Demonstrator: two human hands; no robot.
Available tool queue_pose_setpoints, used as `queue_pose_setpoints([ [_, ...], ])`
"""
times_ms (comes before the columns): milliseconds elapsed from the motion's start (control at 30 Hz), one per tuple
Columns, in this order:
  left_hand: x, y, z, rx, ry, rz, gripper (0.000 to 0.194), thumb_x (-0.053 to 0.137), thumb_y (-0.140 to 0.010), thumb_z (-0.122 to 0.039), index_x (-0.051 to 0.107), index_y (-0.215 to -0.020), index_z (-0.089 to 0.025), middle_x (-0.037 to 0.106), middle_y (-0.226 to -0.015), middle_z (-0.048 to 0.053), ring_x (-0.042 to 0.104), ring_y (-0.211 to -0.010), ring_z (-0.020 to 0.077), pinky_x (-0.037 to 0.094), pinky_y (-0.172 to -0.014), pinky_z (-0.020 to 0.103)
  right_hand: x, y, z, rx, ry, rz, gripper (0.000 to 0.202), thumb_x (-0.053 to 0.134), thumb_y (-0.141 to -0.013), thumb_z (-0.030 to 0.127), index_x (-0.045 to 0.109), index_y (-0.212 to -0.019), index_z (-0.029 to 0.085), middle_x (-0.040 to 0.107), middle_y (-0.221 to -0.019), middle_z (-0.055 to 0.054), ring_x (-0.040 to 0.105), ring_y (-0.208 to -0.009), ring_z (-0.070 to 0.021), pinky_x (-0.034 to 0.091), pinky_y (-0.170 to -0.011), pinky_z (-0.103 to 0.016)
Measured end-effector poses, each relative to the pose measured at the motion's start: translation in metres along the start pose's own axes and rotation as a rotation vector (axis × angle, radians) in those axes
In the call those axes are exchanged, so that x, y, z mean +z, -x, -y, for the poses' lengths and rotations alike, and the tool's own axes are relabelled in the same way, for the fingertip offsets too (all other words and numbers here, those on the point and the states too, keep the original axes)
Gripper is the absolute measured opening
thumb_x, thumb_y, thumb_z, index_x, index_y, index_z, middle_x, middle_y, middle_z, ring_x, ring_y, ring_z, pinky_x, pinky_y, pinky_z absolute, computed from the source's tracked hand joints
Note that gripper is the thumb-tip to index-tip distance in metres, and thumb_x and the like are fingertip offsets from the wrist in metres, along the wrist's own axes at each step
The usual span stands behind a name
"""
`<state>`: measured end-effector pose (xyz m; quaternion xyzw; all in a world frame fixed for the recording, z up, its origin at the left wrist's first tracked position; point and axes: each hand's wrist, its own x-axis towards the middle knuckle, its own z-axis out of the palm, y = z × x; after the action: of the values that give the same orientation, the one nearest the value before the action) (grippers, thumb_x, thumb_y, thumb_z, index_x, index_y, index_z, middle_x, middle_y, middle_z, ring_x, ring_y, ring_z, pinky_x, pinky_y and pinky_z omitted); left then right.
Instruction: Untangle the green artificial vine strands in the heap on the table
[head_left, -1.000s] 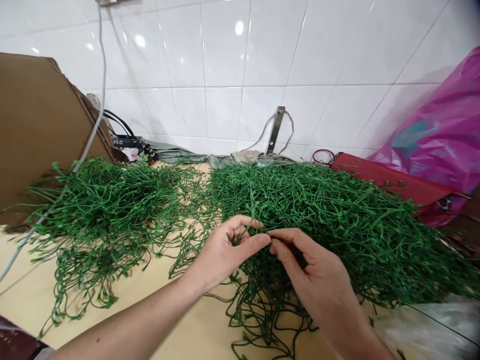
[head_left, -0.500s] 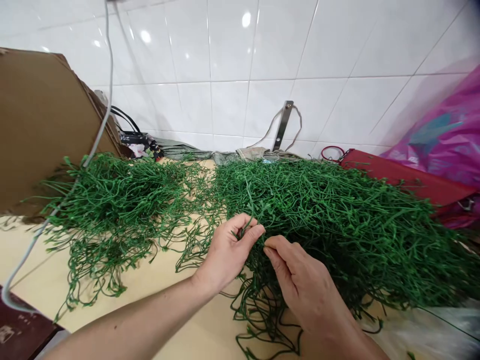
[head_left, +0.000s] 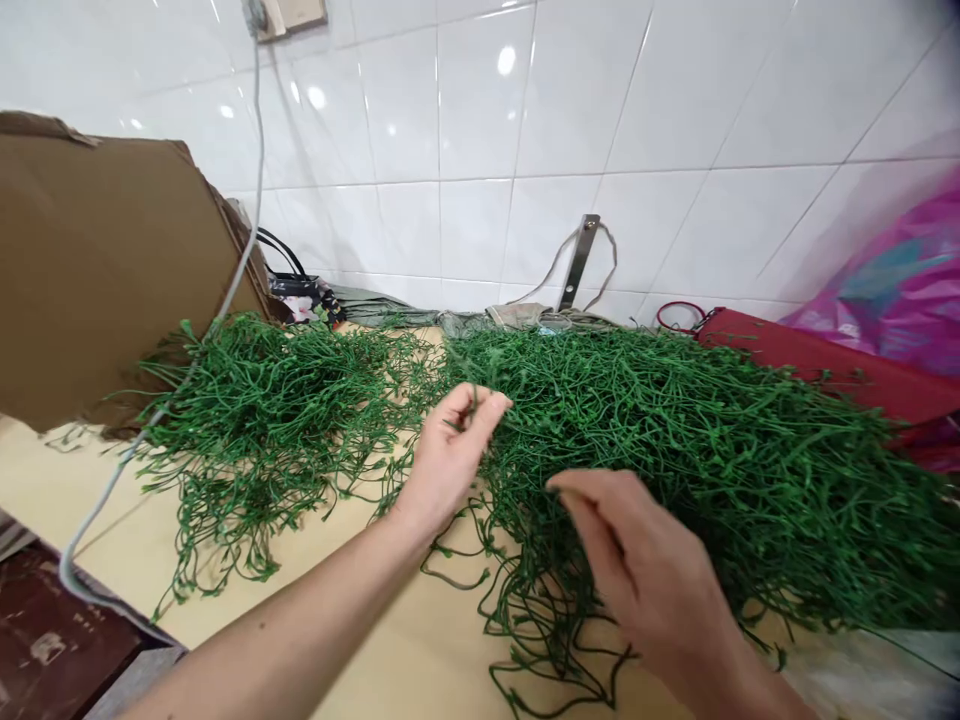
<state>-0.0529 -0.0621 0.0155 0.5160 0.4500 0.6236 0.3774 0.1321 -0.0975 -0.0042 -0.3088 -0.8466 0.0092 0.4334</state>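
Observation:
Thin green plastic stems with small leafy tips form a large pile (head_left: 697, 440) on the right and a smaller pile (head_left: 255, 400) on the left. My left hand (head_left: 454, 450) is closed in a pinch on a green stem, whose upper part blurs above the fingers. Lower and to the right, my right hand (head_left: 637, 550) hovers over the near edge of the large pile, thumb and forefinger pressed together; what they hold, if anything, is too small to make out. The two hands are apart. Loose curly stems hang toward the front between them.
A cardboard box (head_left: 112, 260) stands at the left, with a grey cable (head_left: 244, 260) running down in front of it. Behind the large pile lie a red case (head_left: 832, 365) and a pink plastic bag (head_left: 892, 290). White tiles (head_left: 465, 120) line the back.
My hands have moved apart: the left one up and slightly left, the right one slightly right. The whole view has shifted a little, showing more of the box and a wall socket.

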Motion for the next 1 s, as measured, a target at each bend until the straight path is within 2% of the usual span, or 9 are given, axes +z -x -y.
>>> queue_pose_setpoints([
  [100, 0.009, 0.009, 0.001, -0.064, 0.100, 0.140, 0.027, 0.065, -0.091, -0.043, 0.067, -0.085, -0.017, 0.047, -0.066, -0.005, 0.039, -0.061, 0.0089, 0.032, -0.060, 0.022, -0.013, -0.009, -0.022, 0.093, 0.321, -0.186, 0.025, 0.051, -0.098, 0.018, 0.061, -0.121, 0.020, 0.068, -0.105, -0.012, 0.063, -0.097, -0.0245, 0.048, -0.088, -0.040],
  [167, 0.011, 0.011, 0.003, -0.116, 0.157, 0.199, 0.025, 0.067, -0.090, -0.042, 0.068, -0.087, -0.017, 0.049, -0.065, -0.006, 0.038, -0.056, 0.0075, 0.033, -0.057, 0.022, -0.015, -0.011, -0.026, 0.098, 0.423, -0.233, 0.030, 0.052, -0.098, 0.019, 0.059, -0.127, 0.019, 0.064, -0.115, -0.016, 0.060, -0.106, -0.0293, 0.045, -0.094, -0.047],
  [267, 0.010, 0.010, 0.006, -0.192, 0.231, 0.270, 0.025, 0.074, -0.084, -0.041, 0.064, -0.083, -0.017, 0.053, -0.068, -0.005, 0.039, -0.052, 0.0058, 0.030, -0.050, 0.021, -0.012, -0.011, -0.020, 0.053, 0.389, -0.205, 0.036, 0.053, -0.097, 0.018, 0.054, -0.133, 0.019, 0.061, -0.123, -0.017, 0.057, -0.115, -0.0305, 0.042, -0.099, -0.048],
  [400, 0.008, 0.010, 0.004, -0.207, 0.211, 0.295, 0.031, 0.079, -0.078, -0.042, 0.061, -0.075, -0.016, 0.051, -0.063, -0.006, 0.040, -0.054, 0.0063, 0.030, -0.049, 0.019, -0.002, -0.007, -0.013, 0.040, 0.260, -0.130, 0.038, 0.047, -0.099, 0.017, 0.049, -0.137, 0.020, 0.061, -0.125, -0.014, 0.054, -0.120, -0.0271, 0.041, -0.103, -0.045],
  [633, 0.005, 0.013, 0.003, -0.224, 0.037, 0.342, 0.032, 0.073, -0.082, -0.047, 0.067, -0.081, -0.017, 0.046, -0.060, -0.006, 0.038, -0.053, 0.0075, 0.027, -0.050, 0.022, -0.005, -0.005, -0.013, 0.180, 0.203, -0.262, 0.047, 0.046, -0.100, 0.021, 0.043, -0.147, 0.025, 0.052, -0.136, -0.014, 0.048, -0.130, -0.0273, 0.044, -0.105, -0.046],
  [733, 0.005, 0.013, 0.002, -0.221, -0.004, 0.382, 0.032, 0.073, -0.082, -0.048, 0.068, -0.080, -0.016, 0.047, -0.057, -0.006, 0.039, -0.052, 0.0082, 0.026, -0.049, 0.022, -0.007, -0.007, -0.013, 0.100, 0.235, -0.223, 0.046, 0.051, -0.098, 0.019, 0.048, -0.143, 0.027, 0.056, -0.134, -0.012, 0.050, -0.127, -0.0281, 0.041, -0.106, -0.048],
  [833, 0.006, 0.013, -0.001, -0.208, 0.022, 0.406, 0.032, 0.076, -0.078, -0.047, 0.068, -0.076, -0.016, 0.045, -0.055, -0.006, 0.037, -0.052, 0.0078, 0.026, -0.050, 0.022, -0.003, -0.007, -0.015, 0.020, 0.198, -0.148, 0.038, 0.057, -0.096, 0.021, 0.056, -0.134, 0.027, 0.068, -0.120, -0.007, 0.055, -0.121, -0.0271, 0.043, -0.104, -0.047],
  [900, 0.007, 0.013, -0.001, -0.217, 0.070, 0.407, 0.034, 0.078, -0.075, -0.048, 0.067, -0.074, -0.016, 0.047, -0.056, -0.006, 0.036, -0.052, 0.0072, 0.027, -0.051, 0.022, 0.001, -0.006, -0.018, 0.036, 0.150, -0.133, 0.026, 0.060, -0.095, 0.023, 0.064, -0.121, 0.028, 0.073, -0.108, -0.004, 0.059, -0.113, -0.0257, 0.047, -0.099, -0.045],
  [1000, 0.007, 0.013, 0.002, -0.272, 0.132, 0.421, 0.036, 0.080, -0.073, -0.050, 0.068, -0.080, -0.016, 0.052, -0.060, -0.006, 0.040, -0.051, 0.0067, 0.030, -0.051, 0.022, 0.005, -0.005, -0.020, 0.142, 0.069, -0.121, 0.011, 0.060, -0.095, 0.023, 0.069, -0.100, 0.028, 0.074, -0.092, -0.001, 0.064, -0.097, -0.0224, 0.051, -0.088, -0.040],
])
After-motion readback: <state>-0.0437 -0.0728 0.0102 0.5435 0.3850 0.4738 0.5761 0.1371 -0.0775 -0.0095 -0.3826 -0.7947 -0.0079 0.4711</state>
